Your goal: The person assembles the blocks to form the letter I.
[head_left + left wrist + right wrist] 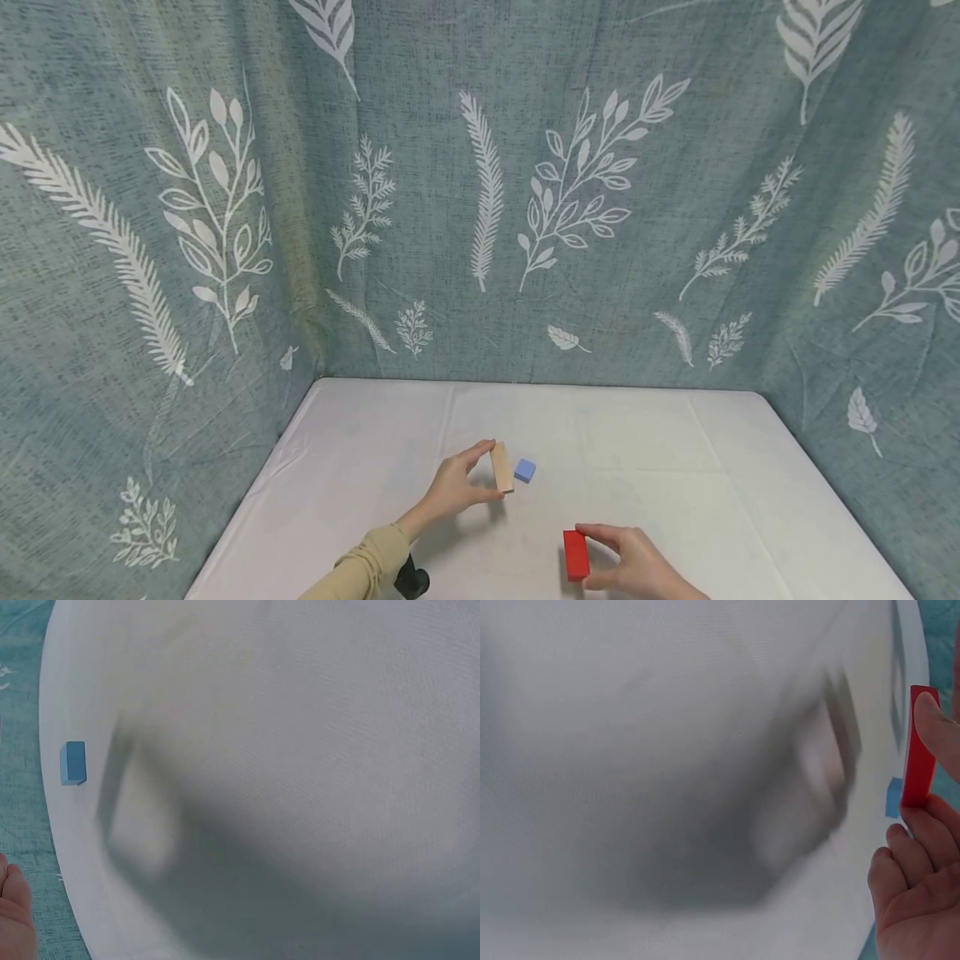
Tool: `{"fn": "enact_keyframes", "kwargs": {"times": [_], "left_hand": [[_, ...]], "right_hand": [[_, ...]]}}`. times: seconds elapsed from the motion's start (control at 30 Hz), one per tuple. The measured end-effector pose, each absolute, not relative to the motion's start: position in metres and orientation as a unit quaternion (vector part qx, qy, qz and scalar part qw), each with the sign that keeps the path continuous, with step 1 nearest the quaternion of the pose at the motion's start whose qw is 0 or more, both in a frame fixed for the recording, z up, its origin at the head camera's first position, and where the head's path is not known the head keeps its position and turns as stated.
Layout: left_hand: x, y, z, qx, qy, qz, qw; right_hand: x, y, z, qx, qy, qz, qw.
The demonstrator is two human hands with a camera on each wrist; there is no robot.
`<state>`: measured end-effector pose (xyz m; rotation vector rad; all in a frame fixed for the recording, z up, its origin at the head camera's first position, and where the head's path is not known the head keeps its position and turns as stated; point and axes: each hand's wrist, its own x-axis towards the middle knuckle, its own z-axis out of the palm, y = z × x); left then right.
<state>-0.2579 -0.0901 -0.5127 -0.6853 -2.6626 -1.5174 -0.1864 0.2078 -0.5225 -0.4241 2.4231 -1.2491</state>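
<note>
In the head view my left hand (452, 486) pinches a plain wooden block (502, 467) by its two ends, thumb at the near end. A small blue block (525, 471) lies on the white cloth just to the right of it. Lower and to the right, my right hand (633, 562) holds a red block (576, 556) end to end between thumb and finger. The right wrist view shows the red block (920, 750) held above the surface. Only a bit of the left hand (15, 915) shows in the left wrist view, and the wooden block is out of sight there.
A white cloth (675, 467) covers the table. Patterned green-blue curtains (420, 208) hang behind it and along both sides. Beside the left sleeve, at the near edge, a black object (412, 579) is partly hidden.
</note>
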Motion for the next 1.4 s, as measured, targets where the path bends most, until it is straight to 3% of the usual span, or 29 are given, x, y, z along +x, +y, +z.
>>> {"fn": "enact_keyframes", "kwargs": {"times": [0.47, 1.4], "left_hand": [[-0.257, -0.091, -0.513, -0.217, -0.849, -0.482, 0.001], [-0.252, -0.09, -0.513, -0.214, -0.846, -0.488, -0.005]], "right_hand": [[-0.182, 0.202, -0.528, -0.123, 0.864, -0.435, 0.221], [-0.177, 0.198, -0.541, -0.144, 0.863, -0.433, 0.216]]}}
